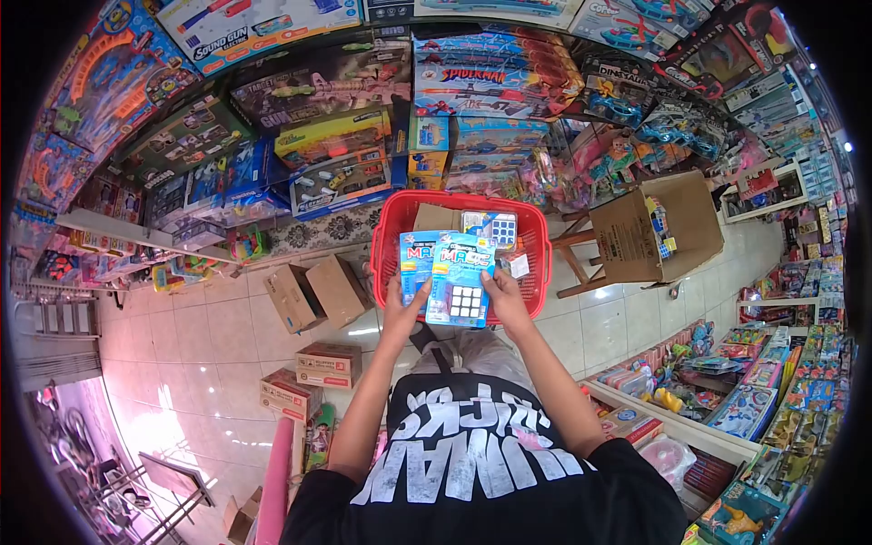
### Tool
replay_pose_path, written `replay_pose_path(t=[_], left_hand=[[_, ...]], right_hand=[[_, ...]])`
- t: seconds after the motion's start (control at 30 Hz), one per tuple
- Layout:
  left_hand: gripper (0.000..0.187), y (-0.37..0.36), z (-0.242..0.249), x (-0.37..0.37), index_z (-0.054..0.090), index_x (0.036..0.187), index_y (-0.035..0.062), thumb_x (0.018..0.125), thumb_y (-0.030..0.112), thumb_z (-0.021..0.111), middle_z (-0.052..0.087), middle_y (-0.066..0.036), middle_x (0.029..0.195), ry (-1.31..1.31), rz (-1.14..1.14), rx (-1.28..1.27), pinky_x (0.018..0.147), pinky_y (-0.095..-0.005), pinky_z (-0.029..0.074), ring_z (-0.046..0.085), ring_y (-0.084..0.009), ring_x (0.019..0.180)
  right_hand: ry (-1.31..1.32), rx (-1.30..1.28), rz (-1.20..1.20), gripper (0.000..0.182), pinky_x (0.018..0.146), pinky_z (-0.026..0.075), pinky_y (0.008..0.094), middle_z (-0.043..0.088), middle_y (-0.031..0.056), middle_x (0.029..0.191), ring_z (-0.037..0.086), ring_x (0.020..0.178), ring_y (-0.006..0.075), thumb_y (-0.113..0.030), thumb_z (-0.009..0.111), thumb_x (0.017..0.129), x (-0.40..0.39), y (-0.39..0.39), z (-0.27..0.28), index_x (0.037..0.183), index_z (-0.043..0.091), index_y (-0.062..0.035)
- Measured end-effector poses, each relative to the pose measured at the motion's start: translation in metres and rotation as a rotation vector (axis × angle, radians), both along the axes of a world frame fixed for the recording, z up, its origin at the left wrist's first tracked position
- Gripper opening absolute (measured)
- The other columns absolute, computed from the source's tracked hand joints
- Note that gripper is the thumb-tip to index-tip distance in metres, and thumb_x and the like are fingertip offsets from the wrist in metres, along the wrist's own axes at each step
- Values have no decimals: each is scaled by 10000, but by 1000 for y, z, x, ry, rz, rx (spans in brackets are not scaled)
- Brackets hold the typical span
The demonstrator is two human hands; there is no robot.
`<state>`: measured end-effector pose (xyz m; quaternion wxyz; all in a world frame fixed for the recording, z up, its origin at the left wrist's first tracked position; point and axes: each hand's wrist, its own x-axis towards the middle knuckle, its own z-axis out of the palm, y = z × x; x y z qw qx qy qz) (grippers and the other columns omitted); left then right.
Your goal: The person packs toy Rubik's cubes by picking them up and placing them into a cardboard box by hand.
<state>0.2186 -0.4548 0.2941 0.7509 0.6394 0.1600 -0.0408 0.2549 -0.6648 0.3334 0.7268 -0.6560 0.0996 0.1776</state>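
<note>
Two blue blister packs marked "MAGIC" are held up over a red plastic basket [542,272]. My left hand [406,304] is closed on the edge of the left pack [416,263], which is partly covered by the other one. The right pack [466,272] shows a cube with white squares, and my right hand [505,295] grips its right edge. Inside the basket, behind the packs, lie another packaged cube [490,227] and a piece of cardboard [436,218].
An open cardboard box [627,238] rests on a wooden stool [574,259] at the right. Cardboard boxes [336,291] stand on the tiled floor at the left. Shelves of boxed toys [495,77] line the back and the right side.
</note>
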Motion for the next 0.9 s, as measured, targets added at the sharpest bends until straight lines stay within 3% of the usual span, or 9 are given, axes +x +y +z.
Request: replay_pose_path(t=[0.2, 0.3, 0.37, 0.5, 0.57, 0.6, 0.77, 0.83, 0.9], left_hand=[[471, -14, 6, 1, 453, 1183, -3, 905, 283, 702, 596, -110, 1093, -25, -142, 0, 925, -318, 436, 566, -158, 1034], [532, -27, -9, 0, 437, 1223, -21, 890, 284, 718, 596, -118, 1117, -6, -256, -94, 935, -330, 435, 566, -171, 1040], [594, -37, 10, 4, 416, 1267, -33, 890, 317, 712, 576, -139, 1178, 51, -354, -51, 951, -339, 426, 549, -191, 1086], [587, -55, 5, 6, 379, 1360, -6, 976, 399, 564, 494, -140, 1312, 95, -467, -85, 1053, -332, 338, 447, -204, 1242], [630, -66, 6, 7, 346, 1408, -10, 991, 429, 522, 458, -152, 1361, 70, -510, -63, 1083, -343, 303, 409, -222, 1287], [561, -74, 7, 6, 400, 1335, -6, 1001, 432, 505, 464, -149, 1327, 27, -494, -31, 1048, -339, 330, 421, -214, 1238], [611, -110, -7, 10, 359, 1396, -4, 1004, 446, 491, 472, -155, 1326, -17, -512, 38, 1047, -337, 334, 421, -218, 1250], [705, -125, 1, 14, 268, 1482, -13, 999, 447, 495, 376, -189, 1466, 118, -552, 23, 1118, -357, 262, 345, -258, 1363], [698, -147, 15, 18, 245, 1492, -17, 1008, 425, 485, 347, -195, 1488, 115, -581, 56, 1126, -355, 250, 324, -260, 1379]], right_hand=[[-215, -277, -57, 289, 696, 496, 290, 685, 85, 860, 629, 761, 104, -207, 528, 1004, -6, -11, -22, 1120, 618, 40], [-165, -420, 3, 307, 734, 498, 268, 691, 74, 929, 617, 800, 82, -205, 543, 1000, -14, -18, -1, 1178, 589, 42], [-209, -465, -45, 303, 701, 501, 266, 696, 89, 890, 629, 775, 93, -183, 554, 992, -22, -19, -6, 1191, 584, 44], [-171, -487, -198, 336, 716, 510, 306, 700, 132, 919, 656, 801, 129, -202, 536, 999, -38, -27, -10, 1239, 563, 31], [-311, -659, -240, 333, 755, 511, 349, 689, 167, 923, 679, 840, 211, -230, 509, 1009, -41, -34, -3, 1204, 568, 33], [-248, -626, -224, 363, 859, 466, 454, 632, 262, 1037, 609, 1006, 438, -271, 469, 1010, -44, -40, 2, 1209, 542, 24], [-271, -608, -271, 369, 852, 452, 452, 591, 263, 1032, 600, 1000, 409, -318, 449, 1019, -45, -77, 2, 1136, 495, 29], [-167, -525, -283, 432, 855, 459, 432, 606, 235, 1007, 611, 987, 368, -357, 458, 1016, -49, -97, 3, 1181, 481, 42], [-214, -613, -311, 463, 860, 463, 413, 600, 220, 1025, 609, 983, 349, -382, 468, 1010, -54, -120, -5, 1196, 477, 42]])
